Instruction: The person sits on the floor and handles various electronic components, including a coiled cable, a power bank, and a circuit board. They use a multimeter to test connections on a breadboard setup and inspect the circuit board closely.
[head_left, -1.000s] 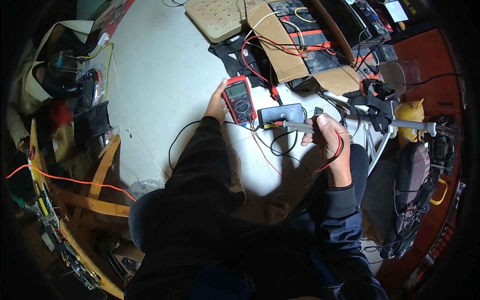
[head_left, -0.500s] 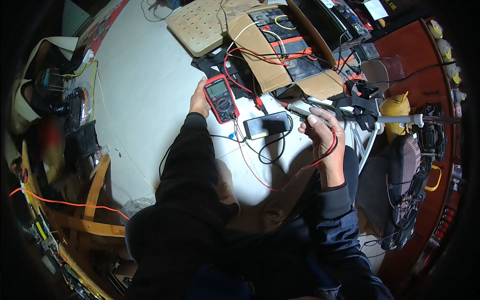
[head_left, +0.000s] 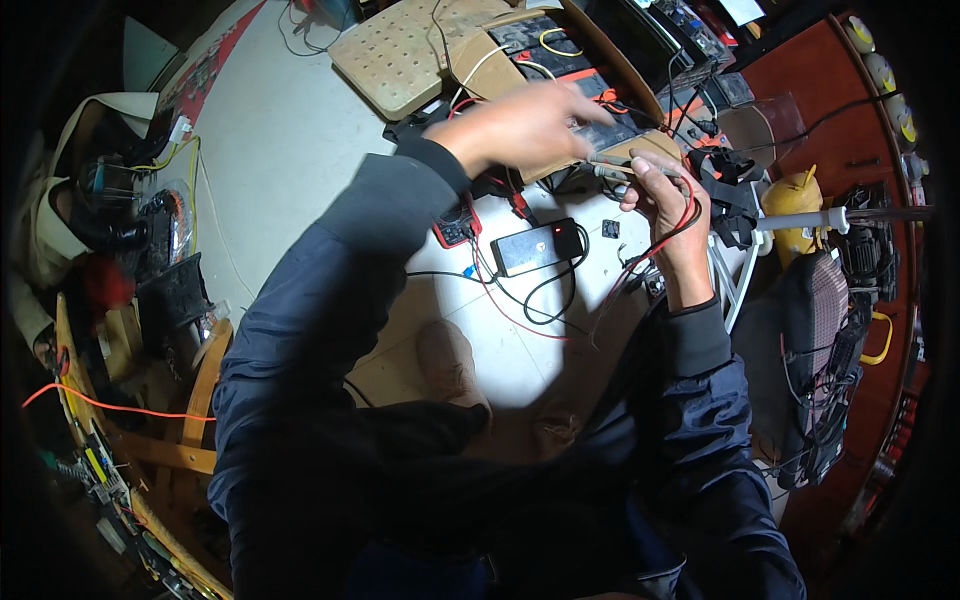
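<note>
My right hand (head_left: pixel 668 205) is closed around the grey test probes (head_left: pixel 608 166), their tips pointing left; red and black leads hang past its wrist. My left hand (head_left: pixel 525 125) reaches across in front of the cardboard box, near the probe ends. Its fingers are smeared by motion, so their grip is unclear. Beneath the left forearm lies a red and black multimeter (head_left: pixel 457 228), mostly hidden by the sleeve. Beside it on the floor rests a black power adapter (head_left: pixel 538 248) with a small red light and a looped black cable (head_left: pixel 545 322).
An open cardboard box (head_left: pixel 640 75) holds dark batteries with red, yellow and white wires. A beige perforated stool seat (head_left: pixel 400 62) stands left of it. Rightward are a white metal tube (head_left: pixel 800 219), a yellow bag (head_left: pixel 795 210) and a red cabinet (head_left: pixel 830 120). Wooden framing (head_left: pixel 200 390) stands at left.
My left hand has let go of the multimeter, which now lies lower on the floor, and has swung up and right toward the probes. My right hand still holds them, shifted slightly up and right.
</note>
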